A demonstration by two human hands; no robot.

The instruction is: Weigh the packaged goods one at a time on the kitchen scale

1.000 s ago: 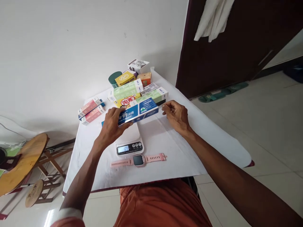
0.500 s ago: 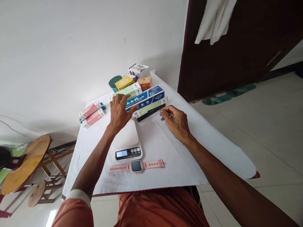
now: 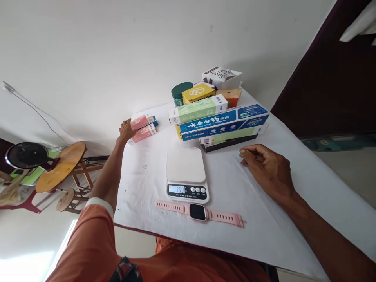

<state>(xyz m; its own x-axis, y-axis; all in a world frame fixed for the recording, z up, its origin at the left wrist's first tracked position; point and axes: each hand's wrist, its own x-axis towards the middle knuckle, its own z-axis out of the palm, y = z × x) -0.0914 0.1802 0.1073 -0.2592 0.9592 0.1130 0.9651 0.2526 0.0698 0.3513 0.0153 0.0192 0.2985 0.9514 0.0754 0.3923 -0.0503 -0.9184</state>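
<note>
My left hand (image 3: 126, 132) is at the left end of a small group of boxes, its fingers curled over the end of the upper pink box (image 3: 139, 122). A second pink box (image 3: 143, 134) lies just in front, with a blue box (image 3: 155, 122) partly hidden between them. Over the cloth on the right, my right hand (image 3: 268, 166) is closed, thumb against curled fingers, nothing visible in it. Near it lies a stack with a long blue toothpaste box (image 3: 217, 126) above a black box (image 3: 229, 143). A white kitchen scale (image 3: 186, 166) reads 363, its platform bare.
A pink-strapped watch (image 3: 197, 212) lies in front of the scale. Behind the toothpaste box are a light green box (image 3: 199, 110), a yellow box (image 3: 198, 92), a dark green tub (image 3: 181, 92) and a white box (image 3: 221, 78) by the wall. Wooden stools (image 3: 66, 199) stand left of the table.
My left hand has left the blue toothpaste box and moved left to the pink boxes. My right hand stays closed near the stack. The view has turned left.
</note>
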